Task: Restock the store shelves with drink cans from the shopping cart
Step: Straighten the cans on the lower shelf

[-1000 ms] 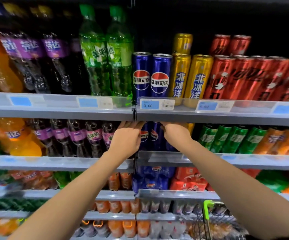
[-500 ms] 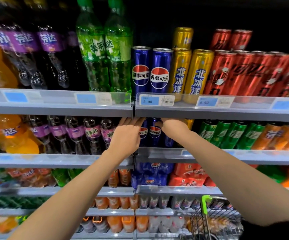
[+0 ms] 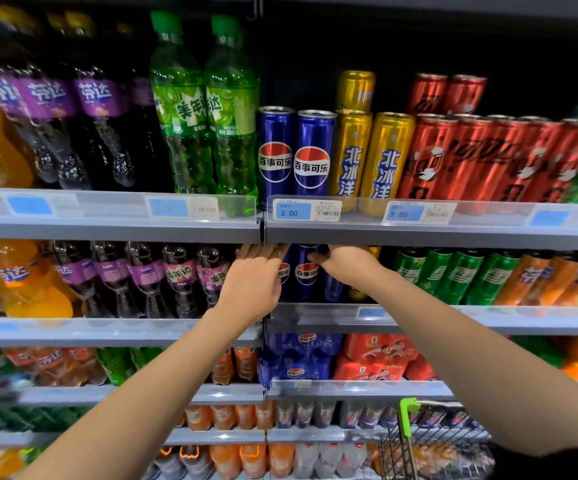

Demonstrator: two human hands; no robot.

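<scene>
Hands [image 3: 251,285] barely shifted — blue can [image 3: 306,273] stands between them.

Fingertips of both hands hidden behind the upper shelf edge [image 3: 419,233], shopping cart [image 3: 432,445] blurred and cut off, far price tags [image 3: 29,205] unreadable

One view only, worn on the head, facing the drinks shelving square-on and close. The second shelf [image 3: 419,318] down sits about at centre height, so the top shelf [image 3: 114,225] is seen slightly from below and the lower tiers from above. Both forearms run up from the bottom edge into mid-frame. The wide lens bows the shelf lines at the sides. Bottom right, probably a shopping cart [image 3: 429,445], blurred.
</scene>
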